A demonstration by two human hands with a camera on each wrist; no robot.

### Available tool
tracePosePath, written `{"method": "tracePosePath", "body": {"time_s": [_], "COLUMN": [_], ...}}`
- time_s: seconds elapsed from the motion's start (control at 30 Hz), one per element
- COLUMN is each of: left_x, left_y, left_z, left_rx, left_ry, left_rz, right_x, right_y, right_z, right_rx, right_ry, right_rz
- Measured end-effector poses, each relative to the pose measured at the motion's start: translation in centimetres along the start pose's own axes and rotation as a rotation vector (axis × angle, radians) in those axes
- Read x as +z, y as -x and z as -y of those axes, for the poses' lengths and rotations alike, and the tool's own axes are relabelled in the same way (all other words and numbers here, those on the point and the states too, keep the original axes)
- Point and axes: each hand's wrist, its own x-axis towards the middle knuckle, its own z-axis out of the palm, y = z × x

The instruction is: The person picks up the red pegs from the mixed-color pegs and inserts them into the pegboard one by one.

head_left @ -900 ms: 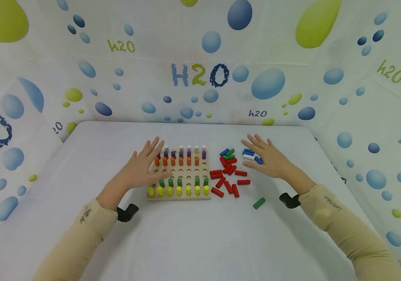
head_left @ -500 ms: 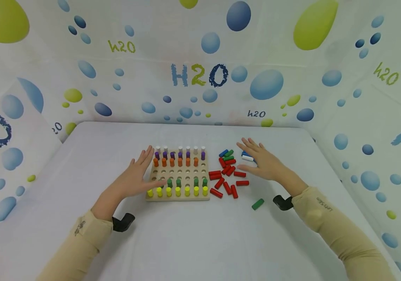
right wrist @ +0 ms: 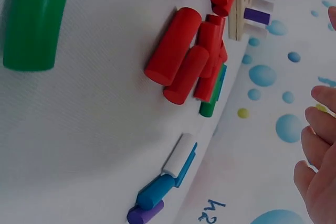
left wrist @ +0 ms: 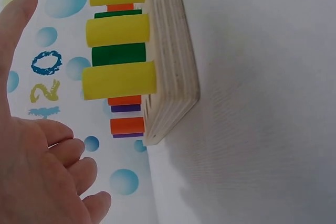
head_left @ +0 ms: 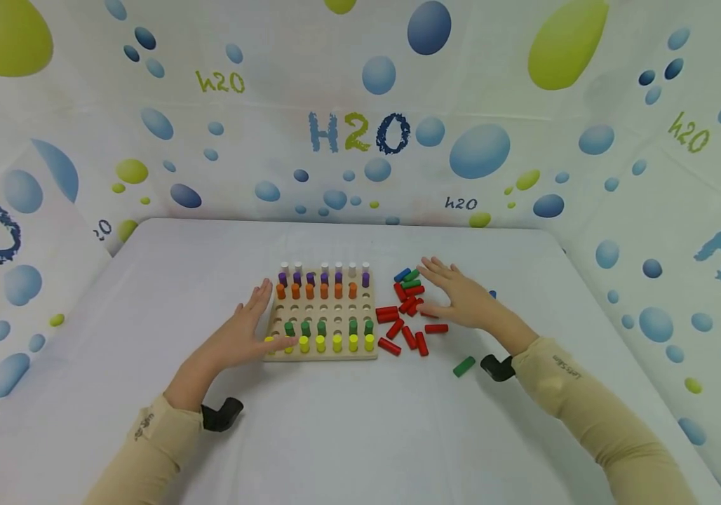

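A wooden pegboard (head_left: 329, 309) lies at the table's middle, with rows of white, purple, orange, green and yellow pegs (head_left: 337, 343) standing in it and empty holes between. My left hand (head_left: 242, 328) lies flat and open at the board's left front corner, thumb by the yellow pegs (left wrist: 118, 80). My right hand (head_left: 455, 296) hovers open, fingers straight, over the right side of a heap of loose red pegs (head_left: 406, 324). Neither hand holds anything. The right wrist view shows the red pegs (right wrist: 177, 62) and white (right wrist: 178, 156), blue (right wrist: 155, 191) and purple pegs beyond them.
A single green peg (head_left: 464, 365) lies near my right wrist, large in the right wrist view (right wrist: 34, 19). Blue and green pegs (head_left: 408, 275) lie behind the red heap. The white table (head_left: 348, 421) is walled by bubble-print cloth on three sides.
Both hands drew back toward me. The left slid off the board's top to its left front corner. The right moved left, from the blue and white pegs to the red heap.
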Motion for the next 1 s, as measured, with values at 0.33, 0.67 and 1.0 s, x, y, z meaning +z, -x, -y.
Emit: {"method": "tracePosePath", "body": {"time_s": [0.33,0.67,1.0], "left_x": [1.3,1.7,2.3], "left_y": [0.2,0.2,0.3], "left_z": [0.3,0.9,1.6], "left_rx": [-0.043,-0.051,-0.027], "left_ry": [0.050,0.046,0.128], "left_rz": [-0.005,-0.008,0.019], "right_x": [0.7,1.5,2.5], "right_y": [-0.2,-0.7,-1.0], "right_z": [0.2,-0.1,-0.6], "right_rx": [0.006,0.016,0.018], "right_ry": [0.029,0.012,0.011], "right_rz": [0.035,0.081,0.092]}}
